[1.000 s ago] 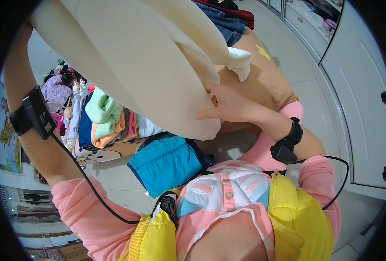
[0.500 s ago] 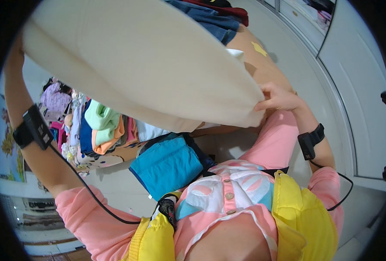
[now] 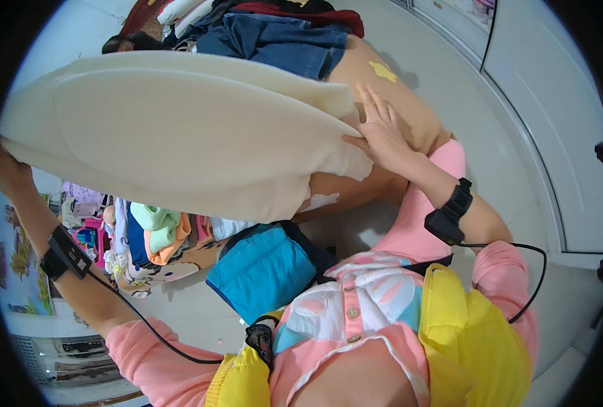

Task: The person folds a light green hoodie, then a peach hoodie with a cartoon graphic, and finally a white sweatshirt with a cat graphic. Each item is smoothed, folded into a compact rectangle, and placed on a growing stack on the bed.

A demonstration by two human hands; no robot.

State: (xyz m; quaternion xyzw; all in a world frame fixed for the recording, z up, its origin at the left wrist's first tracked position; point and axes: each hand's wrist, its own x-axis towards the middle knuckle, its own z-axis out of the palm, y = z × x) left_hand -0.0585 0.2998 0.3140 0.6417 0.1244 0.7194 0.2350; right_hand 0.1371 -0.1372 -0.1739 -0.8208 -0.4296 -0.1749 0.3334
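Note:
A large cream piece of fabric (image 3: 159, 129), apparently a garment, stretches across the upper middle, its right end folded over in layers. At the far left, my left hand (image 3: 11, 169) is closed on its edge; the fingertips are partly hidden behind the fabric. My right hand (image 3: 386, 139) rests at the opposite end with fingers stretched out and thumb apart, touching the cloth without gripping it. Under that end is a tan surface (image 3: 417, 108) with white and yellow patches. A folded teal garment (image 3: 264, 271) lies close to my body.
Blue denim (image 3: 274, 44) and dark red clothing (image 3: 352, 22) are heaped at the far side. Several folded clothes, among them a mint green one (image 3: 153, 218) and an orange one (image 3: 169, 247), stand in a row at left. White sliding doors (image 3: 545, 136) line the right.
The cream fabric has come down and lies lower, uncovering more denim. My left hand moved down and left. My right hand shifted left and its fingers opened from a pinch on the edge.

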